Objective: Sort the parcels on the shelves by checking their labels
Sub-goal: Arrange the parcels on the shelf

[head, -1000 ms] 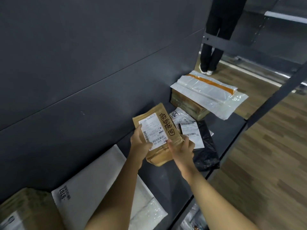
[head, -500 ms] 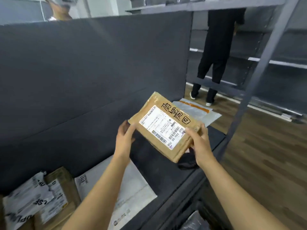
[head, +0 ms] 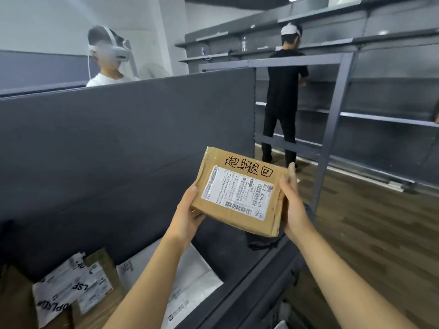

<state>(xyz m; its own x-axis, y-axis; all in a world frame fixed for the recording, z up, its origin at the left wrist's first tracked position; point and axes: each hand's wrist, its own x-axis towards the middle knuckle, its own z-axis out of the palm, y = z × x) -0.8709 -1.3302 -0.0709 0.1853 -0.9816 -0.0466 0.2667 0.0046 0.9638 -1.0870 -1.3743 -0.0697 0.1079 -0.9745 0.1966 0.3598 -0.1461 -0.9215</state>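
I hold a flat brown cardboard parcel (head: pixel 240 186) up in the air above the dark shelf (head: pixel 228 243), label side towards me. Its white shipping label (head: pixel 237 189) shows barcodes, and black handwritten characters run along the top edge. My left hand (head: pixel 187 214) grips the parcel's lower left corner, thumb on top. My right hand (head: pixel 293 203) clasps its right edge with fingers behind. A black bag (head: pixel 263 241) lies on the shelf, mostly hidden under the parcel.
On the shelf at lower left lie a white padded mailer (head: pixel 192 276), a brown box (head: pixel 99 293) and a white printed bag (head: pixel 59 293). A grey partition (head: pixel 118 138) rises behind. One person wearing a headset (head: pixel 107 58) stands beyond it; another (head: pixel 285 91) faces grey racks (head: pixel 337 119) at right.
Both hands lifted the brown parcel up off the shelf and turned it level with its label towards me. My view rose from the shelf to the room.
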